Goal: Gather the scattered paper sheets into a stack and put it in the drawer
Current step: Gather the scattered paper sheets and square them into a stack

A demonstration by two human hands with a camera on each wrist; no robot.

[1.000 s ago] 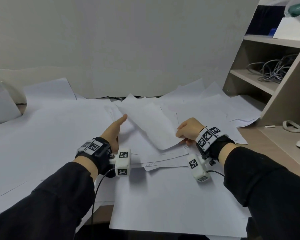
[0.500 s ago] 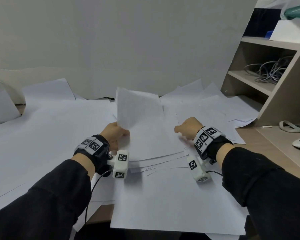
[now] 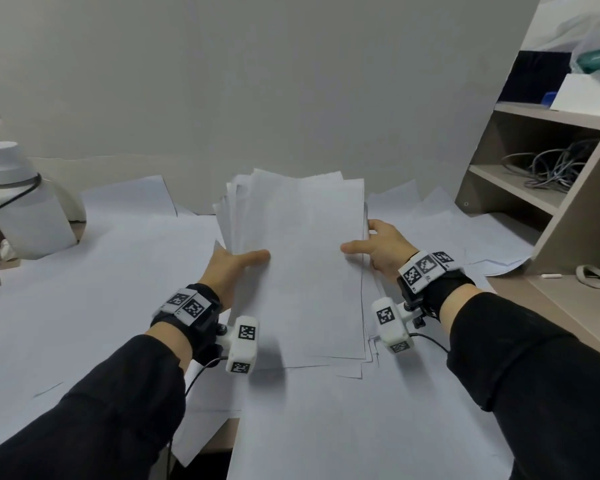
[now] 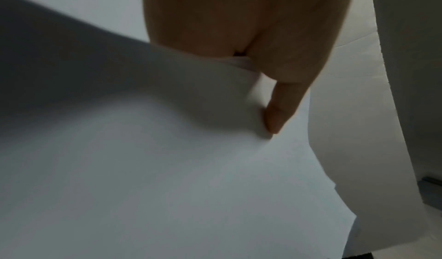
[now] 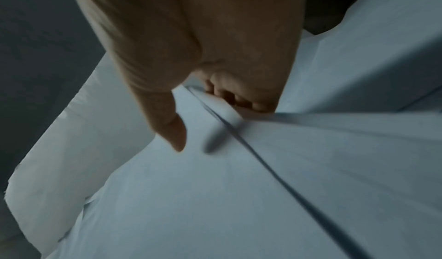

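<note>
Head view shows us holding the stack (image 3: 298, 268) tilted up on its near edge at the middle of the desk (image 3: 565, 303), with more loose sheets (image 3: 440, 233) lying flat to the right and far behind it

Our left hand (image 3: 232, 268) pinches the left edge, thumb across the front face and fingers hidden behind; the left wrist view shows the thumb (image 4: 279, 109) pressed flat on the paper. Our right hand (image 3: 381, 251) clamps the right edge the same way, and the right wrist view shows curled fingers (image 5: 241, 96) behind the edges of the sheets

We judge the stack light, limp and slippery: the sheets are fanned at the far left corner and stepped at the near right, so they would slide apart under a loose hold. Both long edges near mid-height look like the right place to grip, squeezing inward while we tap the near edge down to square it

Room is good to the left, over the large sheet (image 3: 84, 271). On the right the shelf (image 3: 548, 216) stands near, and a white jar (image 3: 25, 206) stands far left. No drawer shows in any view, so we cannot tell which way the stack must go
</note>
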